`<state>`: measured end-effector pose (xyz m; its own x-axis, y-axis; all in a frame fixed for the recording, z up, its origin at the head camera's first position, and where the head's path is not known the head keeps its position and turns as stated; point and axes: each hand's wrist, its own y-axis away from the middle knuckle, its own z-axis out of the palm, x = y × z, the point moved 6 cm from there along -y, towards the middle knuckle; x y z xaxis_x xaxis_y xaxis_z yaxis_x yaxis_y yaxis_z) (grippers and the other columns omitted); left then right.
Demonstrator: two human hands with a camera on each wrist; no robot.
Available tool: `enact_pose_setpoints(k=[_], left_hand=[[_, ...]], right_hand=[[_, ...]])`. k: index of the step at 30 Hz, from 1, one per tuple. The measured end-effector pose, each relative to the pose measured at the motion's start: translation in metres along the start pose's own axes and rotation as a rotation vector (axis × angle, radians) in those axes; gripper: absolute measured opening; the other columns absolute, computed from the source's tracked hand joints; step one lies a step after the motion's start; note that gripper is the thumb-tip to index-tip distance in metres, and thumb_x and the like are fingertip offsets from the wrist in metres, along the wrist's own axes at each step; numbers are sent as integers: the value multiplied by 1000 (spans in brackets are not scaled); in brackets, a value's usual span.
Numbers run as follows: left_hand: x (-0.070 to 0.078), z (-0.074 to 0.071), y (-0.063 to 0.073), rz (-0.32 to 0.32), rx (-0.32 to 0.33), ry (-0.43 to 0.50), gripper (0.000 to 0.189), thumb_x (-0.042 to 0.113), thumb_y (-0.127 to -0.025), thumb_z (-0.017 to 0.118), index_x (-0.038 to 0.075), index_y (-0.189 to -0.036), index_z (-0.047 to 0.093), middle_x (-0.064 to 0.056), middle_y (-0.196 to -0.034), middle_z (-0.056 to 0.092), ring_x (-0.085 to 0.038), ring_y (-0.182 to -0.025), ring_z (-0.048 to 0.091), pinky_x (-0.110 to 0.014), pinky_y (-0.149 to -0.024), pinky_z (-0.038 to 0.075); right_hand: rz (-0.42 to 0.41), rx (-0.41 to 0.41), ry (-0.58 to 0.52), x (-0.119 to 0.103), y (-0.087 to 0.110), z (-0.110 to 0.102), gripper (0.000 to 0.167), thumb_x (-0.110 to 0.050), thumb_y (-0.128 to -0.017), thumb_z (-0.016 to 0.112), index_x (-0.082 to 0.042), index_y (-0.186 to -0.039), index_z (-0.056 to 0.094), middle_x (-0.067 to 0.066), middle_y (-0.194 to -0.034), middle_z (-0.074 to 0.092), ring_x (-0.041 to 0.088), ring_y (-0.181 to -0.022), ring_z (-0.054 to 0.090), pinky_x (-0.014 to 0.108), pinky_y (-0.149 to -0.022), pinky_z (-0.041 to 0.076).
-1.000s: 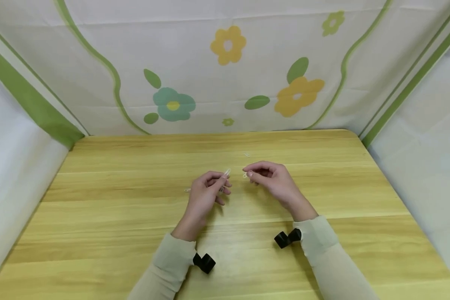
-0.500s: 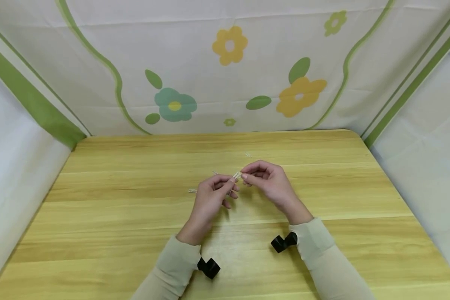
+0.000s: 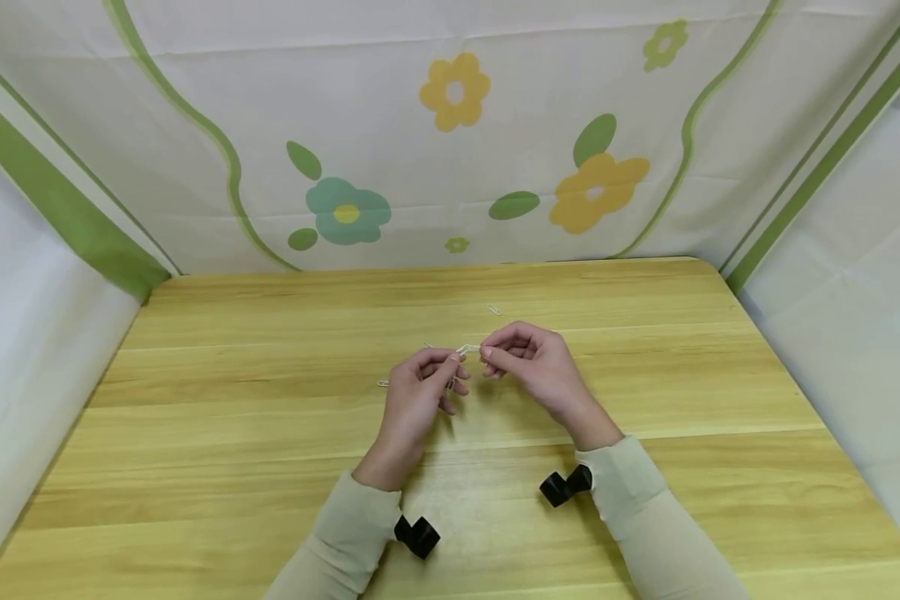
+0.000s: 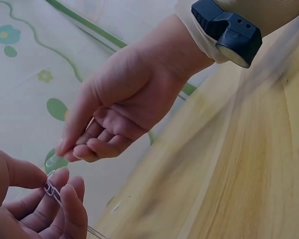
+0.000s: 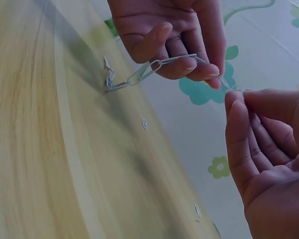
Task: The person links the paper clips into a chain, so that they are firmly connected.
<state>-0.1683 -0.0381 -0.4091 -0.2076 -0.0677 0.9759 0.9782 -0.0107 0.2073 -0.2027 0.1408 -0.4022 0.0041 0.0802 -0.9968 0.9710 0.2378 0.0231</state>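
My left hand (image 3: 412, 398) pinches the end of a chain of white paper clips (image 5: 139, 75) between thumb and forefinger. In the right wrist view the chain passes over the fingers and trails down to a small bunch on the table (image 5: 109, 79). Close by on the right, my right hand (image 3: 537, 367) pinches a white paper clip (image 3: 475, 348) between thumb and forefinger. This clip meets the chain's end at the left fingertips; whether the two are linked is too small to tell. The right hand's other fingers are curled with nothing visible in them.
One loose paper clip (image 3: 495, 309) lies on the wooden table (image 3: 217, 467) beyond the right hand. Another clip (image 3: 428, 345) lies just behind the left hand. A white cloth (image 3: 390, 125) with printed flowers rises at the table's back edge. Each wrist carries a black camera (image 3: 417, 537).
The right hand has moved left and the left hand slightly right, bringing the two clips together. Since half a second ago, the clips between the fingertips have straightened into a line.
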Motion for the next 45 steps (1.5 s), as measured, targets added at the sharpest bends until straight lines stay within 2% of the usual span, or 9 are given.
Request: enact_pose_setpoints(k=[5, 10, 16, 20, 23, 28, 35, 40, 45], left_hand=[[-2, 3, 0, 2, -16, 4, 20, 18, -107, 69, 2, -117, 75, -9, -96, 77, -14, -75, 71, -24, -56, 54], [-3, 3, 1, 13, -15, 10, 20, 18, -106, 70, 2, -116, 76, -10, -97, 77, -15, -77, 70, -25, -56, 54], [-2, 2, 1, 32, -13, 2, 18, 17, -104, 73, 2, -113, 77, -7, -92, 77, -15, -76, 70, -25, -56, 52], [-1, 0, 2, 30, -14, -13, 19, 19, -102, 76, 3, -112, 78, -6, -91, 78, -16, -77, 70, -25, -57, 53], [-2, -1, 1, 19, -11, -15, 19, 20, -101, 77, 4, -111, 79, -7, -92, 79, -16, -77, 71, -26, -57, 53], [-2, -2, 0, 16, -11, -20, 20, 21, -100, 80, 3, -110, 80, -10, -94, 80, -17, -77, 72, -26, -57, 52], [0, -4, 0, 3, -2, -18, 22, 20, -101, 78, 2, -113, 79, -6, -91, 79, -20, -78, 72, -26, -58, 53], [0, -5, -1, -1, 7, -25, 26, 20, -101, 78, -1, -114, 77, -4, -88, 78, -18, -77, 71, -26, -58, 53], [1, -5, 0, -2, 4, -22, 26, 20, -101, 78, -2, -114, 77, -3, -88, 78, -20, -78, 72, -27, -59, 53]], right_hand=[[9, -43, -70, 2, 0, 7, 18, -5, -103, 71, 6, -116, 67, 7, -95, 79, 15, -79, 76, 32, -76, 65], [27, -66, 12, 4, 1, 12, 16, -9, -102, 74, 3, -113, 70, 8, -94, 79, 15, -77, 73, 31, -73, 64], [-2, -92, 129, 0, 3, 14, 13, -13, -99, 79, -4, -108, 75, 10, -104, 78, 22, -93, 76, 31, -83, 64], [-8, -109, 134, 0, 3, 14, 12, -11, -99, 79, -4, -106, 75, 12, -104, 79, 26, -94, 77, 33, -84, 64], [-2, -114, 115, 1, 3, 15, 12, -9, -99, 78, -2, -108, 74, 13, -105, 79, 23, -93, 77, 33, -84, 65], [2, -110, 79, 0, 4, 14, 14, -5, -100, 75, 0, -111, 68, 11, -107, 77, 17, -94, 77, 32, -85, 65], [-38, -100, 14, -3, 3, 9, 26, 1, -100, 71, 2, -125, 64, 10, -103, 74, 20, -88, 77, 47, -89, 66], [-41, -69, 47, -5, 3, 3, 25, -3, -102, 71, -3, -127, 70, 11, -106, 73, 22, -91, 77, 50, -90, 65], [-41, -39, 63, -7, 3, 0, 26, -8, -103, 72, 2, -128, 69, 10, -107, 74, 20, -90, 78, 48, -89, 66]])
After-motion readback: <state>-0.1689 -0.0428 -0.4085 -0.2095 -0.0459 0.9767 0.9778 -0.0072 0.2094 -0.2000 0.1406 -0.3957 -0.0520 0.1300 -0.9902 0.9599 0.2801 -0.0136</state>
